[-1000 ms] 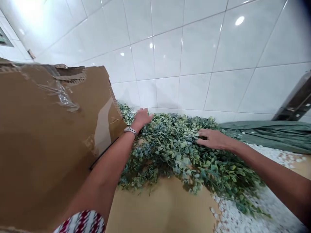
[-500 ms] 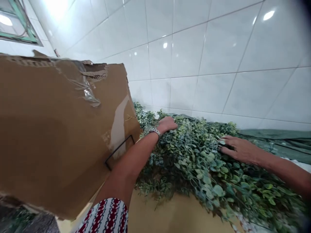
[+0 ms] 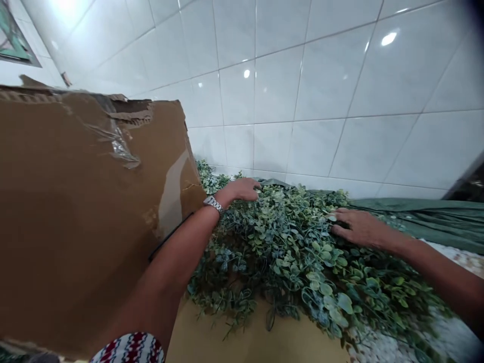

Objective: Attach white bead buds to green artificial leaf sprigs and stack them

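Observation:
A thick heap of artificial greenery (image 3: 287, 237), with small round green and bluish leaves, lies along the tiled wall. My left hand (image 3: 244, 189), a metal watch on its wrist, rests at the heap's far left part, palm down. Its fingers look loosely stretched out, and the leaves partly hide the tips. On the heap's right side, my right hand (image 3: 355, 227) has thumb and fingers curled around some leafy stems, fingertips sunk among the leaves. Beneath the greenery a flat tan cardboard surface (image 3: 260, 338) shows.
A large torn cardboard box (image 3: 94, 212) with loose clear tape stands close on the left, beside my left forearm. White tiles (image 3: 264, 96) form the wall behind. Green cloth (image 3: 423, 214) runs along the wall's foot at right, near white pebbles (image 3: 378, 348).
My left hand has shifted left over the greenery and its fingers have loosened from a fist. My right hand stays at the same leaves. The view has turned slightly right.

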Motion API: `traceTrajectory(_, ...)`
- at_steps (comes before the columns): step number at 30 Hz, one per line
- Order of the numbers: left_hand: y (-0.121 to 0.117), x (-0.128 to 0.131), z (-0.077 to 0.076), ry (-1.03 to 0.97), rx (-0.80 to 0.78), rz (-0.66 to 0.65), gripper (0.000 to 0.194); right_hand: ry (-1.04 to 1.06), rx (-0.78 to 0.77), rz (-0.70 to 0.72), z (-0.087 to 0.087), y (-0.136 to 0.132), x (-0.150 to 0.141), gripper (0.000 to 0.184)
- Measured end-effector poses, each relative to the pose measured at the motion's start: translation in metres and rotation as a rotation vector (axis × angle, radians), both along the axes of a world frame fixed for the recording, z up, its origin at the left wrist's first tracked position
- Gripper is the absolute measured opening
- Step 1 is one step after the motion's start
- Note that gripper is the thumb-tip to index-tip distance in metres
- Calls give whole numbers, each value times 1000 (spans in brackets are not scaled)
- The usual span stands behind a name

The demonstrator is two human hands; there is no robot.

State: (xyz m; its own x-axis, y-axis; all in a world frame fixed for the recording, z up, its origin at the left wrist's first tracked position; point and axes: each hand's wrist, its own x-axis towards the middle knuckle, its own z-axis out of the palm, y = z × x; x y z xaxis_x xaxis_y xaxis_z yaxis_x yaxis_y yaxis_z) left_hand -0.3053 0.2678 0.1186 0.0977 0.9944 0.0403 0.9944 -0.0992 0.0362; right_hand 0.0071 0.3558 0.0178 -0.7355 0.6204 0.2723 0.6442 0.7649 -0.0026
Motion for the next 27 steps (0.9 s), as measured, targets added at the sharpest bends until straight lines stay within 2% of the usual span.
traceTrajectory(2, 21, -8, 6, -1, 59, 35, 33, -45, -43, -16, 11, -3, -2, 35)
traceTrajectory(5, 53, -6, -4, -29, 83, 37, 34, -74, -73, -71, 24, -7, -2, 40)
traceTrajectory(9, 76, 14, -33, -82, -94, -101, 45, -95, -99, -167, 37, -17, 4, 45)
traceTrajectory(12, 76, 25, -43, -72, -205, -182, 59, -71, -96, -203, 48, -33, 11, 43)
traceTrajectory(14, 70, 27, -41, -56, -218, -196, 67, -22, -42, -224, 57, -52, 14, 44)
traceTrajectory(16, 59, 28, -33, -46, -176, -185, 65, 85, 58, -196, 66, -77, 16, 38)
traceTrajectory(18, 42, 30, -23, -99, 26, -155, 54, 176, 71, -104, 73, -107, 14, 29)
traceTrajectory(19, 32, 32, -17, -144, 163, -133, 49, 191, 40, -27, 75, -121, 12, 26)
traceTrajectory(20, 22, 34, -11, -162, 233, -120, 48, 191, 15, 62, 75, -133, 9, 24)
traceTrajectory(23, -9, 49, 6, -201, 405, -98, 48, 99, 60, 298, 65, -154, -5, 28)
traceTrajectory(26, -44, 73, 12, -311, 609, -143, 51, -85, 199, 355, 49, -153, -19, 22)
traceTrajectory(27, -57, 83, 11, -394, 616, -172, 41, -102, 213, 360, 45, -149, -21, 19)
